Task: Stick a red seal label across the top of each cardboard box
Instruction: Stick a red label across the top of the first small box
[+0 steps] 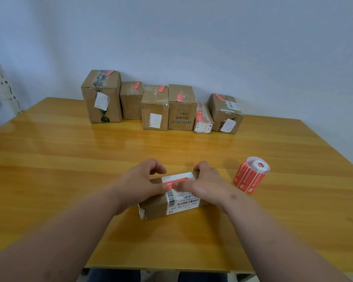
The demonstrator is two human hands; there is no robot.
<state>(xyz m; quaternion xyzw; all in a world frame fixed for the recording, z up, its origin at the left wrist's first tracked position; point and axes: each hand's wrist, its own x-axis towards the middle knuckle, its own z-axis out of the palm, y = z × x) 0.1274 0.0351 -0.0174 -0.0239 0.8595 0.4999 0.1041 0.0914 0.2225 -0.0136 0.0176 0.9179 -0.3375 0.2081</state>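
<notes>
I count seven cardboard boxes: six far boxes (182, 107) in a row, each red-labelled; one near box (161, 204). Left hand (139, 180) and right hand (206, 184) press thumbs on its red seal label (174, 181). One label roll (252, 174) lies right.

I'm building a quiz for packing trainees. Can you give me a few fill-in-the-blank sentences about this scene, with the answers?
1. Both hands, the left hand and the right hand, press a ____ seal label onto the near box.
2. The label roll lies on the table to the ____ of that box.
3. The row of boxes by the wall counts ____ boxes.

Answers: red; right; six
</notes>
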